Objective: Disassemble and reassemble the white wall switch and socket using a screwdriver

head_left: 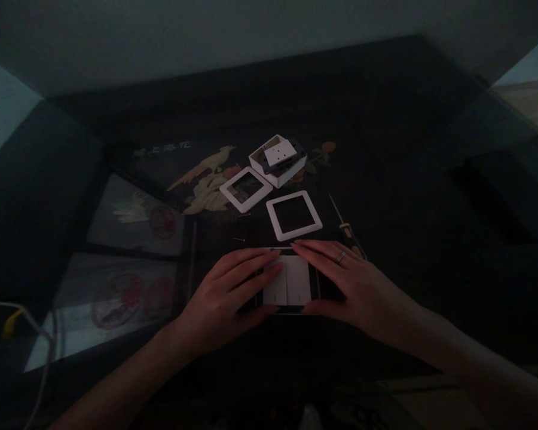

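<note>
Close to me on the dark table lies a two-rocker wall switch [298, 283] with white rockers and a dark surround. My left hand [231, 289] grips its left side, fingertips on the far edge and left rocker, thumb at the near edge. On the opposite side my right hand [349, 280], with a ring, holds it by the far and near edges. Just beyond are two white square frames, one [295, 215] nearer and one [230, 192] farther left. A screwdriver [346, 230] lies past my right hand. Two small screws [239, 239] rest left of the nearer frame.
Behind the frames, a white box [287, 174] holds a white socket module [280, 153], set at a tilt. A dark flat object [513, 194] lies at the right. A white cable [45, 334] with a yellow tag [12, 323] hangs at the left edge.
</note>
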Available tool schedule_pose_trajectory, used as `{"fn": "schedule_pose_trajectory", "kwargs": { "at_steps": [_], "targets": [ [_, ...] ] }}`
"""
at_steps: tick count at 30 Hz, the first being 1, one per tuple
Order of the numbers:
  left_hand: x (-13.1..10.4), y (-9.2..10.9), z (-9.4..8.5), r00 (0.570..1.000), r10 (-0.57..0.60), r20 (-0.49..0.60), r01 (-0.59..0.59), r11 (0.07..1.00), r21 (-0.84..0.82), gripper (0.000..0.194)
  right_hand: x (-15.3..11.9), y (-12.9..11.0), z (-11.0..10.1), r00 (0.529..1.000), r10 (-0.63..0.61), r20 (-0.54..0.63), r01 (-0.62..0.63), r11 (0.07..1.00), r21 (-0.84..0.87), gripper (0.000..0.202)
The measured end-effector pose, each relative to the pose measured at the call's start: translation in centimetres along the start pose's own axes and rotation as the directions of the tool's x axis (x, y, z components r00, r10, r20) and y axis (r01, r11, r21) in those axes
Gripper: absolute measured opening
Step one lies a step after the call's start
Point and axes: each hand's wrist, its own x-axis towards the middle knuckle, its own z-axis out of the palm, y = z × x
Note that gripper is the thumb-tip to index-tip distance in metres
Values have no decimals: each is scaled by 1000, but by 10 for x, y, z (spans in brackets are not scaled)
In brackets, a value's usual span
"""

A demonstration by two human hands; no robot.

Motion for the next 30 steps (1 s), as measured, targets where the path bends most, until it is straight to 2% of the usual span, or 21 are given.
{"fn": "schedule_pose_trajectory", "kwargs": {
  "at_steps": [5,10,14,30],
  "targets": [
    [-4,2,2,997,78,30,-82,983,162,41,-1,-1,0,1000,20,3,-20,1000,16,68],
    [-8,1,5,988,138,73,-152,959,238,54,0,-1,1,1000,17,0,-17,1000,6,69],
    [-12,2,8,987,150,61,-161,950,267,47,0,-1,0,1000,16,4,-16,1000,6,69],
    [-12,0,6,984,157,79,-172,954,245,46,2,0,1,1000,-12,-11,12,1000,-2,70]
  ]
}}
